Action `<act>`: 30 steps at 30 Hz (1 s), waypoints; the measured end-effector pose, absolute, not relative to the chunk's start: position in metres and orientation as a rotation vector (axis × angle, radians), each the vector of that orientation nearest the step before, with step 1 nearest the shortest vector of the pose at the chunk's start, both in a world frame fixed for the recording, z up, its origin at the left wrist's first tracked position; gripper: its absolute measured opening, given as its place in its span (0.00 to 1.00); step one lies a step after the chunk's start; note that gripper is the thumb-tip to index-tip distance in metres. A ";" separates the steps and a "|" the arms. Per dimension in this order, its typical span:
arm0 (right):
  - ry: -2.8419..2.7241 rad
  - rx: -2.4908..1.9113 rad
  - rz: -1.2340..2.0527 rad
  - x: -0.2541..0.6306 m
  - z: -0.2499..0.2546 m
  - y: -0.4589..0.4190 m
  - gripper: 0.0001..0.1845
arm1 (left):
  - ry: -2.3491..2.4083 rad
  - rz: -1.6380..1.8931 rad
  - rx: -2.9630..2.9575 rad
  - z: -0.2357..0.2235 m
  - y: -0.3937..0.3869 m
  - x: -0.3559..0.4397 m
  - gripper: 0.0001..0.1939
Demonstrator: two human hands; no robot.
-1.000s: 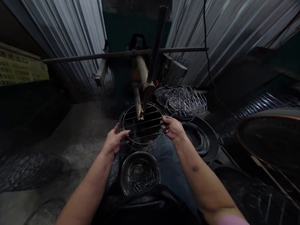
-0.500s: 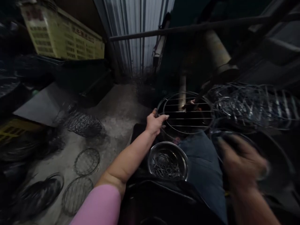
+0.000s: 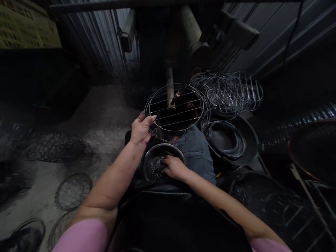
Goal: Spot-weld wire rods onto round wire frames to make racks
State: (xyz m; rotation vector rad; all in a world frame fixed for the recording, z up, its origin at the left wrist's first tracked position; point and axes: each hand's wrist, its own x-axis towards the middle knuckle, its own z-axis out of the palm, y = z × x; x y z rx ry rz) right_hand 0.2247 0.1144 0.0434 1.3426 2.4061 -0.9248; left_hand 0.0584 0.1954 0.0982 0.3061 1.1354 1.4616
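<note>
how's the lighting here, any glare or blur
All in the head view: dim overall, the yellow crate sunk in gloom; small glints on the piled wire racks; the wire mesh at left looks soft, the left hand fairly clear, the fingertips of the right hand hard to make out in the bowl.

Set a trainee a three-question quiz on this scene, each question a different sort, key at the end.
1. Multiple choice: what does the left hand hold?
a) a coil of dark wire
b) a round rack of silver wire
c) a blue cloth

2. True or false: the right hand reaches into the round, shiny metal bowl.

3. Fill in: the yellow slatted crate is on the person's ____ side.

Key: 1 b; 2 true; 3 left
</note>
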 end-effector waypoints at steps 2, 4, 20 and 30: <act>2.338 1.317 -0.857 0.209 0.034 0.106 0.17 | 1.113 1.467 0.287 0.094 0.195 0.058 0.31; 2.305 1.343 -0.861 0.200 0.028 0.101 0.18 | 1.118 1.492 0.275 0.092 0.198 0.057 0.29; 2.247 1.746 -1.799 0.241 0.030 0.119 0.10 | 1.234 1.527 0.377 0.109 0.237 0.045 0.25; 2.695 2.306 -1.883 0.279 0.074 0.168 0.07 | 1.263 1.457 0.415 0.115 0.249 0.032 0.25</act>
